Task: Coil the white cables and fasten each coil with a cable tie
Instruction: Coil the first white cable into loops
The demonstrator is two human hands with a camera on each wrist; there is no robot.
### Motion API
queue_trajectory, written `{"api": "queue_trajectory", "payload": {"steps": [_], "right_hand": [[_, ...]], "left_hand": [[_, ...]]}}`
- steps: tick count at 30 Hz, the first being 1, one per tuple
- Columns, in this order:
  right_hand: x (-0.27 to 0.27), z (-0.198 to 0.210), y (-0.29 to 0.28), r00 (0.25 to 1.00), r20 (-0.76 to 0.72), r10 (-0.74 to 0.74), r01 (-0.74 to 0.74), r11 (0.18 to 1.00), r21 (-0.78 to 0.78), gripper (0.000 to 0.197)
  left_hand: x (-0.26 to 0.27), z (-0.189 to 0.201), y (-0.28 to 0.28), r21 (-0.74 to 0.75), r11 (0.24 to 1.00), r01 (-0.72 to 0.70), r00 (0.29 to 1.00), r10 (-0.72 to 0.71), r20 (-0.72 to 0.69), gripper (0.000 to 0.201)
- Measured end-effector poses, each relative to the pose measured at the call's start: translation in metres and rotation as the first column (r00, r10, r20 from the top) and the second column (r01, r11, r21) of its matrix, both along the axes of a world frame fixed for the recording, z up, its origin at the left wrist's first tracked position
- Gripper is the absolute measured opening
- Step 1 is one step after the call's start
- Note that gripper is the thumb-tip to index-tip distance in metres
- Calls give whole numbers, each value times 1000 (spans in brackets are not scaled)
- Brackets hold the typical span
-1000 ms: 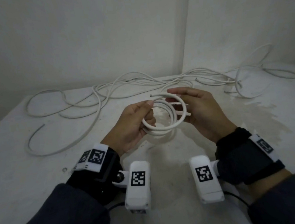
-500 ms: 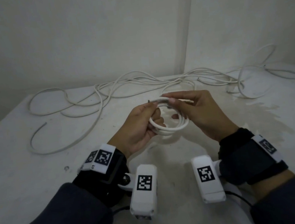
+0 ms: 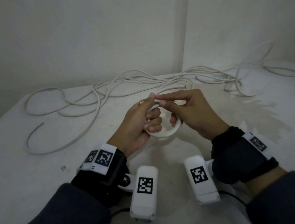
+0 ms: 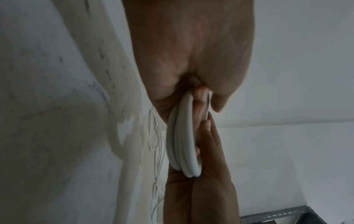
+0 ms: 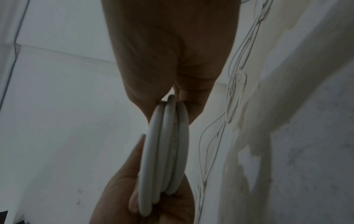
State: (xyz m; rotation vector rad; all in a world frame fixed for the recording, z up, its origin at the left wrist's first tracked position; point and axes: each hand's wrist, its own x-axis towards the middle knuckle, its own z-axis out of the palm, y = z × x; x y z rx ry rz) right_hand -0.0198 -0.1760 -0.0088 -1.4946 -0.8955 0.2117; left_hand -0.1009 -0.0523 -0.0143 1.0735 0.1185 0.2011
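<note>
A small coil of white cable [image 3: 165, 132] hangs between both hands above the table's middle. My left hand [image 3: 144, 119] grips its left side with curled fingers, thumb on top. My right hand [image 3: 185, 111] holds the right side, with thumb and forefinger pinching the cable near the top beside the left thumb. The wrist views show three turns stacked edge-on: the coil [image 4: 184, 144] in the left wrist view runs from my left hand [image 4: 191, 60] down to my right hand [image 4: 201, 189], and the coil [image 5: 164, 151] in the right wrist view runs from my right hand [image 5: 172, 53] to my left hand [image 5: 149, 197]. No cable tie is visible.
Several loose white cables [image 3: 122, 89] lie tangled along the back of the white table [image 3: 40, 179], reaching from the far left to the far right [image 3: 249, 80]. One long strand curves forward at the left [image 3: 64, 145]. Walls close the back and right.
The free cable end that stuck out at the coil's top has been drawn in under the thumbs. The coil has tightened and both hands have closed together on it.
</note>
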Motion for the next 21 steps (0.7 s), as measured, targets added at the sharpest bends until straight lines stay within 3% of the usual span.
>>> {"api": "queue_trajectory", "payload": {"steps": [3,6,11,14,17,21], "right_hand": [[-1,1,1,997,-61,-55,56,998,19,10],[2,0,2,965,-249,-79,113,986,123,27],[7,-1,-2,972,-96,-215,222,973,65,7],[8,-2,-1,961,-93,-259,268,959,94,9],[9,-1,-2,961,-123,-249,260,962,82,9],[9,-1,-4,972,-159,-176,169,984,-56,9]], "left_hand": [[1,0,-1,24,996,-84,996,84,-5,27],[0,0,0,7,997,-75,997,75,-21,34],[1,-2,-2,128,986,-110,992,117,-52,29],[3,-2,-1,136,971,-197,978,203,-34,32],[3,-2,5,73,961,-267,963,269,-14,33],[2,-4,9,92,945,-314,949,316,-10,31]]}}
